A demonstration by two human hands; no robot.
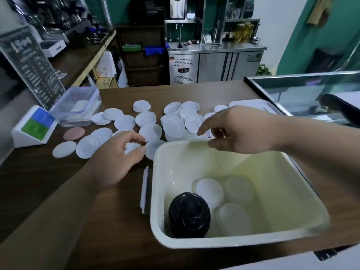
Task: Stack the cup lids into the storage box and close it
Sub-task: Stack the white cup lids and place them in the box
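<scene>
The counter [39, 172] is dark brown wood grain. The loose lids [145, 118] on it are white, bar one pink lid [74, 133] at the left. The lid [132, 147] in the left hand [116, 158] is white too. The near box [161, 191] is cream, yellowish inside, holding white lids and a black stack [188, 215]. Far left, a tub [78, 106] is clear with a blue tint. A stand [19, 136] is white with blue and green panels, and a board [33, 69] is black with white lettering. The far wall [300, 45] is green.
</scene>
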